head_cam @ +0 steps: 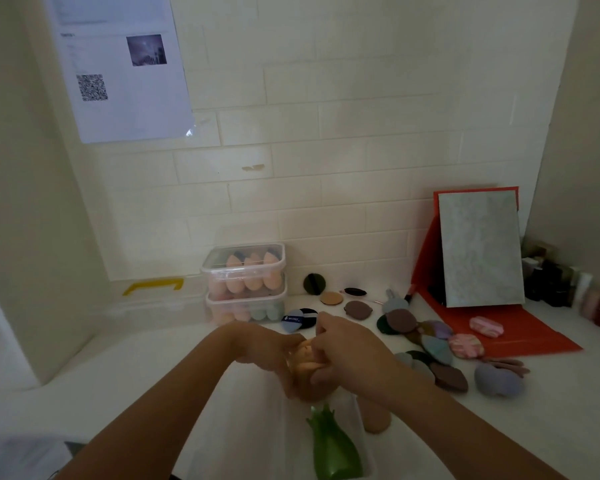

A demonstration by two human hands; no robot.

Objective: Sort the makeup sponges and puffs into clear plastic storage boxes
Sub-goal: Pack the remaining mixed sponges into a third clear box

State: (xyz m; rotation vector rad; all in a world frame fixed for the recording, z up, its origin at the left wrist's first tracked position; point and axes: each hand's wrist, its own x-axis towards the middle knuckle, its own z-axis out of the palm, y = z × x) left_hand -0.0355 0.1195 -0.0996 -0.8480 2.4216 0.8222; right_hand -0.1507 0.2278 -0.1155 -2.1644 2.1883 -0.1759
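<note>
green bottle (333,448) lies nearest, below the wrists, inside a clear box (360,415) whose walls are faint. one peach sponge (376,415) lies just right of that box wall, under the right forearm; inside or outside the box cannot be told.

left hand (269,351) and right hand (343,355) meet above the box, fingers curled, both gripping the peach sponges (305,362) between them. the picture is blurred here; the count of sponges held cannot be told.

beyond the left hand, against the wall, stand two stacked boxes (245,289), lids on. the upper one holds peach sponges, the lower one peach and pale green. left of them sits a larger case (153,299) with a yellow handle.

just beyond the knuckles lies a blue puff (297,320) with a dark band. right of the right hand, loose puffs (426,344) in brown, green, teal and lilac lie overlapping on the counter (136,368), with a lilac sponge (497,379) at the near end. further beyond, a dark green puff and a tan puff lie apart.

far right, a mirror (480,247) leans on a red stand (534,337), which carries one pink puff (486,326). small bottles (551,278) stand beside the mirror. a printed sheet (118,64) hangs on the wall.
</note>
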